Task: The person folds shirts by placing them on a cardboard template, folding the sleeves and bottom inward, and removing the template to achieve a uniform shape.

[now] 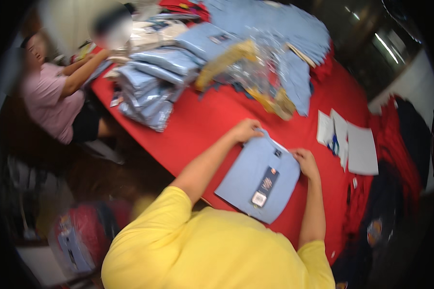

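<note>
A light blue folded shirt (241, 180) lies on the red-covered table in front of me, its collar end pointing away. A dark hang tag (265, 187) with a white label rests along its front. At the collar's left side, my left hand (247, 131) is closed, pinching the shirt's edge. My right hand (305, 163) grips the opposite edge near the right shoulder, fingers curled on the fabric. Both forearms reach in from the yellow sleeves.
Bagged blue shirts (149, 82) are stacked at the left. Clear plastic bags with yellow strips (246, 62) lie beyond my hands, before a blue garment heap (284, 24). Right are grey sheets (363, 149) and blue-handled scissors (333, 143). A person in pink (48, 96) sits at the left edge.
</note>
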`<state>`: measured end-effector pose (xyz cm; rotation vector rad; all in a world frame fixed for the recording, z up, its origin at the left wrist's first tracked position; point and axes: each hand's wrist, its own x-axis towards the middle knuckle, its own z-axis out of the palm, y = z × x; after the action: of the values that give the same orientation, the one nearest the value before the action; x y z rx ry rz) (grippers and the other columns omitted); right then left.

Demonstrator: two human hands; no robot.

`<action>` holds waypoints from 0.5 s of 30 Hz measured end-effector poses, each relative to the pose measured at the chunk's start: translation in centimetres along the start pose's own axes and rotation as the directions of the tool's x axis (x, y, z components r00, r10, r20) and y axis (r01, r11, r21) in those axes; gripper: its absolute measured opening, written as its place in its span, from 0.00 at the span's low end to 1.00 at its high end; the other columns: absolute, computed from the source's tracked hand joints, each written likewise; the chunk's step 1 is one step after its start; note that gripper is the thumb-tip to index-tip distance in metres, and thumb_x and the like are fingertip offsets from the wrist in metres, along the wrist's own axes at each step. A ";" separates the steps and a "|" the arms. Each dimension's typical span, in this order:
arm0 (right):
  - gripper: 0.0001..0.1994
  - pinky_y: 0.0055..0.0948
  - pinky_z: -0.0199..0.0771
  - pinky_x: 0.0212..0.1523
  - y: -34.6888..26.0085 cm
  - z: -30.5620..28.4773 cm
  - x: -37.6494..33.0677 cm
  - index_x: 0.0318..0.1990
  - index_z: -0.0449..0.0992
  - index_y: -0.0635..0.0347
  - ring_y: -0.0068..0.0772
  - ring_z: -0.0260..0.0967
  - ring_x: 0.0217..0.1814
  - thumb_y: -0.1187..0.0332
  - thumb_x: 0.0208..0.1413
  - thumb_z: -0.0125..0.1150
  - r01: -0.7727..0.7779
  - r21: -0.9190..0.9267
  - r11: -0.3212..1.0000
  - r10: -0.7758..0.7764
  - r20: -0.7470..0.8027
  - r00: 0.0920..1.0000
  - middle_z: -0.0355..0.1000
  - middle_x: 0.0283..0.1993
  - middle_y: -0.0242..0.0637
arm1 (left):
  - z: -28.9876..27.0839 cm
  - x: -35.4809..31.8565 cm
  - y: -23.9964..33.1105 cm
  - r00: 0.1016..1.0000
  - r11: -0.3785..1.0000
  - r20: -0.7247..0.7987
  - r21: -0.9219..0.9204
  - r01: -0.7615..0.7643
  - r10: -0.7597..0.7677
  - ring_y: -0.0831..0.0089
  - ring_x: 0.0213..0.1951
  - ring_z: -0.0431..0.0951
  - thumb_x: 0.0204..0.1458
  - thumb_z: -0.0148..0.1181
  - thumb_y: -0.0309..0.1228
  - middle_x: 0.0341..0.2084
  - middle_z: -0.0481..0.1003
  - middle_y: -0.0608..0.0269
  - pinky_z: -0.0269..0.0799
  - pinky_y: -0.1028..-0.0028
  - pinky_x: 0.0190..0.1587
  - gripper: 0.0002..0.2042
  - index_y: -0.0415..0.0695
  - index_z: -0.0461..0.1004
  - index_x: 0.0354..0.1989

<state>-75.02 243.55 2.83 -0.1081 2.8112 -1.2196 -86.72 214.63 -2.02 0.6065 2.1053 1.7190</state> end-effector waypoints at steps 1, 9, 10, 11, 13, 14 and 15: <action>0.11 0.32 0.70 0.39 -0.1 -0.2 -0.3 0.40 0.78 0.67 0.41 0.73 0.37 0.71 0.52 0.56 -0.020 0.003 1.000 0.020 -0.023 1.000 0.75 0.33 0.48 | -0.1 -0.5 2.6 0.982 0.985 0.079 0.006 0.174 -0.174 0.71 0.28 0.77 0.47 0.67 0.33 0.28 0.78 0.55 0.73 0.72 0.29 0.14 0.38 0.76 0.39; 0.18 0.40 0.61 0.58 -7.1 0.3 1.9 0.51 0.77 0.53 0.42 0.63 0.58 0.59 0.53 0.60 -0.020 -0.123 0.992 0.023 0.018 1.000 0.71 0.50 0.38 | -2.4 -2.2 4.0 0.965 0.922 0.199 -0.312 0.228 -0.171 0.77 0.33 0.77 0.52 0.62 0.23 0.34 0.78 0.62 0.72 0.78 0.34 0.13 0.37 0.71 0.46; 0.18 0.39 0.62 0.57 -7.1 0.9 2.2 0.50 0.77 0.53 0.42 0.63 0.58 0.59 0.53 0.60 -0.021 -0.208 0.978 0.034 0.058 0.998 0.71 0.49 0.38 | -2.1 -1.8 4.0 0.962 0.928 0.202 -0.290 0.235 -0.181 0.78 0.34 0.77 0.52 0.62 0.23 0.34 0.78 0.63 0.71 0.80 0.36 0.12 0.38 0.72 0.44; 0.17 0.39 0.62 0.57 -7.2 1.5 2.4 0.49 0.78 0.54 0.42 0.63 0.58 0.59 0.54 0.60 -0.016 -0.291 0.956 0.047 0.100 0.994 0.71 0.49 0.38 | -1.8 -1.5 3.9 0.964 0.940 0.186 -0.247 0.235 -0.191 0.79 0.33 0.77 0.52 0.62 0.23 0.33 0.78 0.64 0.71 0.80 0.35 0.10 0.38 0.73 0.43; 0.16 0.39 0.63 0.56 -6.7 1.9 2.6 0.48 0.78 0.55 0.43 0.64 0.56 0.60 0.54 0.59 -0.004 -0.361 0.933 0.044 0.104 0.994 0.72 0.49 0.38 | -1.3 -1.3 3.6 0.968 0.959 0.141 -0.163 0.232 -0.210 0.80 0.31 0.76 0.52 0.62 0.24 0.30 0.78 0.65 0.70 0.80 0.34 0.07 0.38 0.74 0.39; 0.15 0.39 0.64 0.55 -6.3 1.8 2.5 0.47 0.78 0.55 0.43 0.65 0.56 0.61 0.54 0.58 -0.009 -0.352 0.936 0.031 0.058 0.998 0.72 0.49 0.39 | -1.0 -1.4 3.5 0.970 0.959 0.127 -0.171 0.226 -0.206 0.81 0.30 0.76 0.52 0.62 0.24 0.30 0.77 0.66 0.70 0.81 0.33 0.07 0.38 0.75 0.38; 0.15 0.39 0.64 0.55 -5.9 1.6 2.5 0.47 0.79 0.56 0.44 0.66 0.55 0.61 0.55 0.58 -0.005 -0.347 0.938 0.011 0.015 1.000 0.72 0.49 0.39 | -1.0 -1.5 3.8 0.974 0.960 0.104 -0.181 0.215 -0.199 0.81 0.30 0.75 0.52 0.62 0.24 0.29 0.77 0.66 0.70 0.81 0.33 0.06 0.38 0.75 0.37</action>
<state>-77.11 238.14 5.98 -0.1261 2.9768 -0.7022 -85.55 213.61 1.96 0.3802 1.8460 1.7186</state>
